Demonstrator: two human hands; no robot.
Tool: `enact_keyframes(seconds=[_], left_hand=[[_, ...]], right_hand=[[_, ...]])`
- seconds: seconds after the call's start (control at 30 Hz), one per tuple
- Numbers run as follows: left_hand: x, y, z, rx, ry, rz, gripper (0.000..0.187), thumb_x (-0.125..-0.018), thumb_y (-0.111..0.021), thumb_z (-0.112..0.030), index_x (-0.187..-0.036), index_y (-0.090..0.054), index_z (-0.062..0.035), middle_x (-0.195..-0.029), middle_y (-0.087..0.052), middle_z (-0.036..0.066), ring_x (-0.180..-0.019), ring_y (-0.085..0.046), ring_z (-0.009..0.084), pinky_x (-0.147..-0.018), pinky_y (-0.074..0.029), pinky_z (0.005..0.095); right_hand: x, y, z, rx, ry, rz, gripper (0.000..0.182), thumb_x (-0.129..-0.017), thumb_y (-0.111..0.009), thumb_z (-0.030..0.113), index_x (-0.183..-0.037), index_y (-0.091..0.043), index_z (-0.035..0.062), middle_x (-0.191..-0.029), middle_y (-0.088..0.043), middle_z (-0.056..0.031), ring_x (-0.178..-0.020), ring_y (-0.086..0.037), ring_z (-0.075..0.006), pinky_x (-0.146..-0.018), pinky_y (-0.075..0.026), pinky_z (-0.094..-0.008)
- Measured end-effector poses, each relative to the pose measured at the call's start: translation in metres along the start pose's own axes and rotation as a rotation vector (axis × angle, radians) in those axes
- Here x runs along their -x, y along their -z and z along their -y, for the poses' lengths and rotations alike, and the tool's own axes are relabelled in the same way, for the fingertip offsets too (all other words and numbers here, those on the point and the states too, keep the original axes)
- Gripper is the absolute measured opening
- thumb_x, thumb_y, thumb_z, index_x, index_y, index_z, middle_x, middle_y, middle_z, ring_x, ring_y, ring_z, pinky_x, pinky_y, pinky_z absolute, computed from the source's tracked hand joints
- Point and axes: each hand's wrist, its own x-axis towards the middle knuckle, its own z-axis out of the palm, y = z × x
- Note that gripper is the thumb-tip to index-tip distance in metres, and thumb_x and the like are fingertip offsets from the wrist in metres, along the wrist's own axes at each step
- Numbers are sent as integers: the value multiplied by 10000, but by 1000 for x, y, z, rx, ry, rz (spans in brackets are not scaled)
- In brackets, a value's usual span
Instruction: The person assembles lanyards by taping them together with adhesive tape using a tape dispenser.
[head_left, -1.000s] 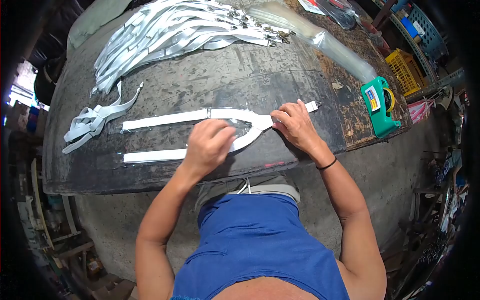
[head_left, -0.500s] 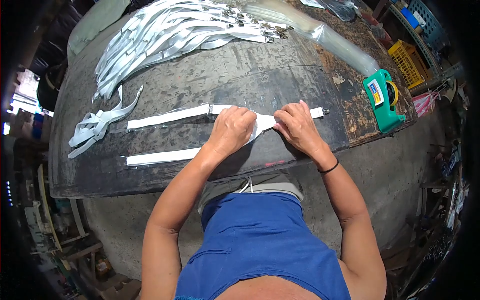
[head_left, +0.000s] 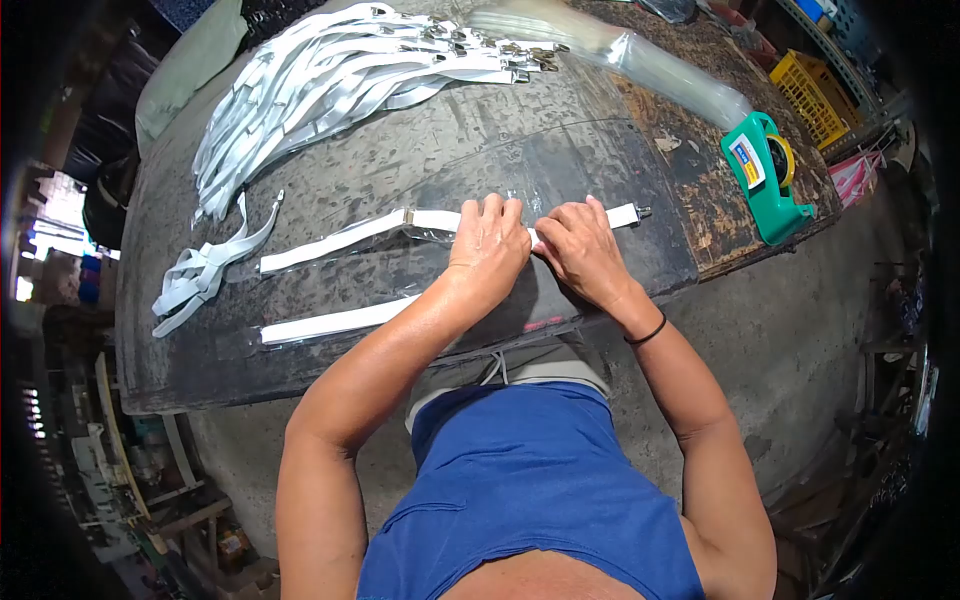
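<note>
A pair of white suspenders (head_left: 350, 238) lies lengthwise on the dark table, two straps toward the left and one short clip-ended strap toward the right. Clear plastic film shows along the straps. My left hand (head_left: 490, 250) lies over the place where the straps meet, fingers stretched forward and pressing down, hiding the join. Just beside it, my right hand (head_left: 585, 248) is closed with bent fingers on the single strap, thumb side toward the left hand. The metal clip (head_left: 643, 212) sticks out past the right hand.
A heap of white suspenders (head_left: 330, 85) with metal clips lies at the back. One bundled white strap (head_left: 195, 285) rests at the left. Clear plastic sleeves (head_left: 670, 75) lie at the back right, near a green tape dispenser (head_left: 765, 190) by the right edge. A yellow crate (head_left: 810, 100) stands beyond.
My left hand has shifted slightly right, over the strap join, and its bent fingers have straightened and flattened. My right hand stays on the single strap. The view has tilted a little.
</note>
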Motion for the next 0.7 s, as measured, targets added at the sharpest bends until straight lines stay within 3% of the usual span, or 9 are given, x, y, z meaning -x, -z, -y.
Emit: enact_keyframes(seconds=[0.13,0.2,0.3,0.47,0.53,0.7], left_hand=[[0,-17,13,88,-14,-49,73,-769,-649,-124,-734,-673,-65,-933,-615,121,-870,-576,292,-705,-415,409],[0,-26,19,411,128,-158,68,-761,-654,-94,-751,-662,-27,-916,-602,130,-887,-582,330,-728,-444,449],[5,-23,25,588,246,-219,70,-763,-659,-76,-777,-667,-8,-939,-602,145,-912,-588,352,-772,-472,464],[15,-13,24,520,287,-150,79,-775,-684,-107,-741,-688,-36,-832,-618,115,-895,-608,323,-770,-487,444],[14,-16,15,292,188,-99,82,-751,-673,-129,-747,-724,-65,-798,-625,100,-820,-599,306,-751,-450,439],[6,-15,4,101,104,-91,77,-768,-665,-140,-710,-683,-93,-780,-597,70,-817,-577,268,-699,-421,403]], right_hand=[[2,-1,1,-11,-24,-8,235,-839,-727,192,-1028,-626,96,-1022,-595,-61,-1071,-570,-271,-1047,-360,-558],[3,-2,2,-11,-18,-30,238,-835,-729,190,-1027,-624,95,-1017,-595,-62,-1067,-570,-271,-1036,-368,-540],[3,-2,1,-21,-15,-30,243,-830,-734,189,-1023,-622,95,-1010,-595,-63,-1061,-570,-269,-1025,-373,-523],[2,-3,1,-31,-8,-41,242,-826,-737,188,-1014,-620,90,-998,-596,-63,-1048,-569,-270,-1012,-377,-497],[2,-3,1,-40,-10,-46,242,-826,-737,187,-1012,-619,88,-995,-596,-63,-1044,-568,-270,-1007,-378,-490],[3,-3,2,-8,9,-66,240,-823,-735,182,-1008,-617,86,-986,-592,-67,-1031,-568,-271,-981,-384,-476]])
